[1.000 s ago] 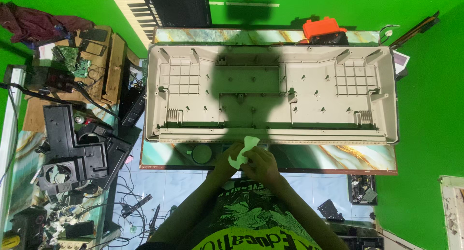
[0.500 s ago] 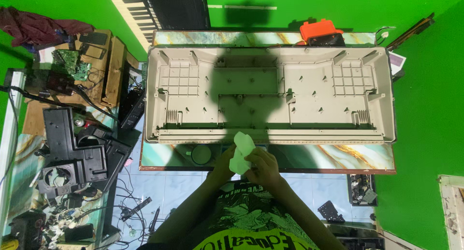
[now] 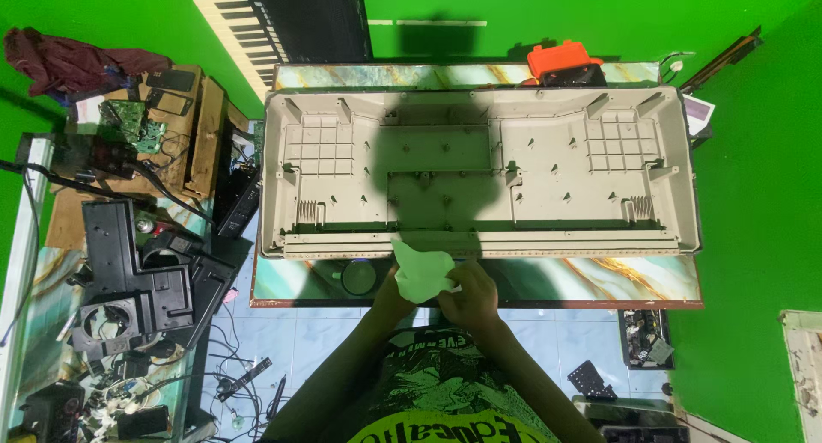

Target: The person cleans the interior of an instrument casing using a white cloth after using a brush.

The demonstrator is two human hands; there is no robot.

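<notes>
Both hands, left (image 3: 396, 291) and right (image 3: 469, 296), together bunching a pale green cloth (image 3: 421, 273) just below the beige casing (image 3: 479, 173); wiping seemingly next, needing cloth pressed onto casing's near edge.

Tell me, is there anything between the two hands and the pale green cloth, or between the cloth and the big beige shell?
Nothing visible. The left hand and right hand both grip the pale green cloth directly. The cloth's top edge already reaches the near rim of the beige shell, with no object between them.

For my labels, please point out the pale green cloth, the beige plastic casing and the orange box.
pale green cloth (image 3: 421, 273), head view, its middle
beige plastic casing (image 3: 548, 165), head view, inner floor
orange box (image 3: 562, 60), head view, top
</notes>
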